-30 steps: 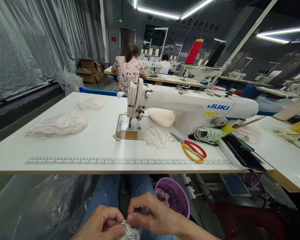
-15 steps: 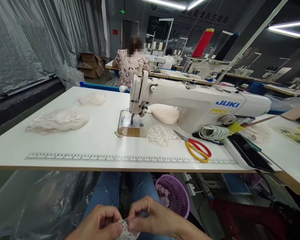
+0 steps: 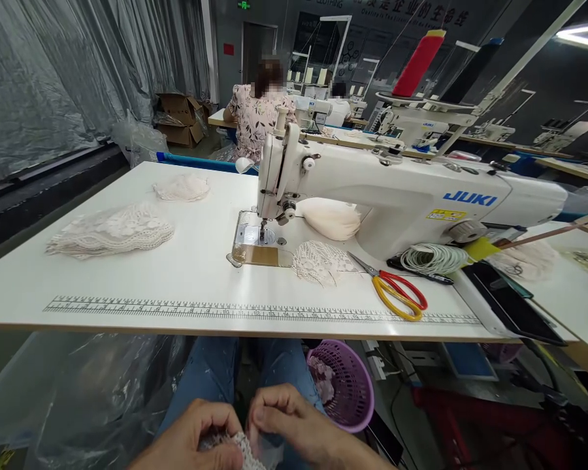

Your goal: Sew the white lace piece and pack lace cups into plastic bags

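Note:
Low over my lap, my left hand [image 3: 196, 436] is closed around a piece of white lace fabric [image 3: 247, 453], its thumb pressing on the edge. Beside that edge, my right hand [image 3: 289, 418] has its fingers curled together in a pinch; what lies between the fingertips is too small and blurred to make out. On the table above stands a white sewing machine [image 3: 402, 186]. Lace pieces [image 3: 318, 262] lie to the right of its needle plate, touching the tips of scissors [image 3: 396, 294] with red and yellow handles.
A lace stack [image 3: 112, 230] and a smaller pale pile [image 3: 182, 188] lie on the table's left [image 3: 127, 277]. Pale fabric [image 3: 330, 217] sits under the machine arm, with coiled cord [image 3: 434, 259] at right. A purple basket [image 3: 357, 391] stands below. Ahead sits a person [image 3: 259, 121].
My right hand has drawn slightly away from the lace, while my left hand still holds it. The view has shifted, so the machine appears farther right.

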Demonstrator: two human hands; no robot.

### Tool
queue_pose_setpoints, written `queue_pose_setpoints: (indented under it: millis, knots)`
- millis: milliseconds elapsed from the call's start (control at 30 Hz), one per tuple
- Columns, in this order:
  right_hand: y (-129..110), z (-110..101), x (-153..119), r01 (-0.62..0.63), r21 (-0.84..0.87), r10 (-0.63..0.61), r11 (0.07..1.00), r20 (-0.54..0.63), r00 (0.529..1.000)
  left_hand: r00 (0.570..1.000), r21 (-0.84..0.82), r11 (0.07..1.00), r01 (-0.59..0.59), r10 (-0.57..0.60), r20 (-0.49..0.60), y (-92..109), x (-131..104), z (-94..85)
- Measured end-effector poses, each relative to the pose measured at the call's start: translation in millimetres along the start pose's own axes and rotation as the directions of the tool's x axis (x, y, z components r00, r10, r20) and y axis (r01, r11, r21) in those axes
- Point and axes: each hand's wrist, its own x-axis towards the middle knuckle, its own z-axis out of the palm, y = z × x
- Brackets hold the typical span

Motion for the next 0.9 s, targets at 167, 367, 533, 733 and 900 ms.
queue_pose_setpoints:
  millis: [167, 367, 533, 733, 900]
  knots:
    - [-8, -3, -3, -0.015, -0.076, 0.016, 0.997, 0.018, 1.0, 0.999, -0.079, 0.997, -0.011, 0.014, 0.033, -12, 3, 0.7]
    - [-4, -2, 4, -0.078, -0.058, 0.074, 0.995, -0.077, 0.994, 1.0, -0.016, 1.0, 0.021, -0.022, -0.021, -10, 0, 0.5]
    - [-10, -3, 1, -0.081, -0.07, 0.078, 0.994, -0.044, 0.996, 0.999, -0.057, 0.997, -0.052, 0.052, 0.004, -13, 0, -1.0]
    - [-7, -7, -2, -0.151, -0.207, 0.147, 0.967, -0.033, 0.989, 0.999, -0.226, 0.974, -0.025, 0.017, -0.037, -26, 6, 1.0]
    - [-3, -12, -2, -0.168, -0.23, 0.16, 0.959, -0.05, 0.986, 0.984, -0.375, 0.92, 0.115, -0.158, -0.087, -31, 1, 3.1]
